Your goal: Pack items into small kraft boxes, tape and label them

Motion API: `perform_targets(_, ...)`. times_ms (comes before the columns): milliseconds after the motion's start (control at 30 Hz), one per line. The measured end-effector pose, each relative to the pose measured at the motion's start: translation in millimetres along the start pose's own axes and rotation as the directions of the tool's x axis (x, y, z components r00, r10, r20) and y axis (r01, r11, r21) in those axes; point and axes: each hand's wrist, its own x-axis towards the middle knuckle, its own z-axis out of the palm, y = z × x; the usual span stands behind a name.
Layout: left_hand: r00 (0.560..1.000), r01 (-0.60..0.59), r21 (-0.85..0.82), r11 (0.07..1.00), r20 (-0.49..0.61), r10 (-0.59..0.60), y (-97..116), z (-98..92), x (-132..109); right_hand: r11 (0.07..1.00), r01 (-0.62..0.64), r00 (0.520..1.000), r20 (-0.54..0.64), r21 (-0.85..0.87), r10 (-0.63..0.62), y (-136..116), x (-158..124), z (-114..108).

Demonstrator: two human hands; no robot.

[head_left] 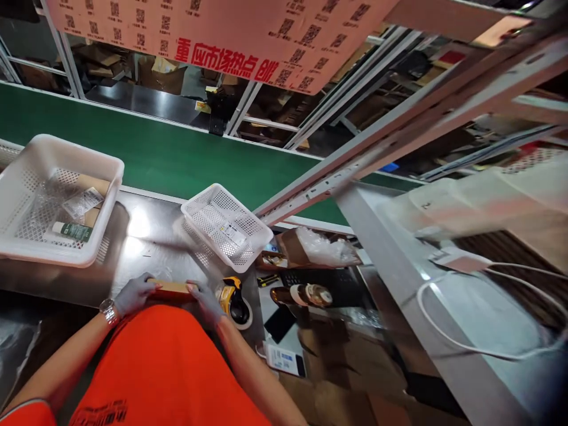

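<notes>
Both my gloved hands grip a flat brown cardboard box (172, 289) at the near edge of the steel worktable (146, 236). My left hand (133, 293) closes over its left end, a watch on that wrist. My right hand (205, 300) holds the right end, fingers curled over it. My orange shirt hides the lower part of the box. A yellow and black tape dispenser (233, 299) lies just right of my right hand.
A large white basket (26, 171) at left holds a green tube and plastic bags. A smaller white basket (242, 260) tilts at the table's right edge. A green conveyor belt (177, 157) runs behind. Bottles, cardboard and a white cable (444, 337) lie to the right.
</notes>
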Motion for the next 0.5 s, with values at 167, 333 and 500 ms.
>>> perform_targets(167, 0.991, 0.095, 0.01, 0.995, -0.096, -0.093, 18, 1.0, 4, 0.927, 0.311, 0.95, 0.087, -0.208, -0.299, -13, 11, -5)
perform_targets(333, 0.975, -0.024, 0.272, 0.962, 0.22, -0.038, 1, 5.7, -3, 0.826, 0.414, 0.905, 0.269, -0.381, -0.329, 17, 6, -6)
perform_targets(500, 0.989, -0.01, 0.446, 0.895, 0.136, -0.056, 3, 14.7, 21, 0.725, 0.242, 0.766, -0.332, -0.644, -0.551, 60, -23, -57)
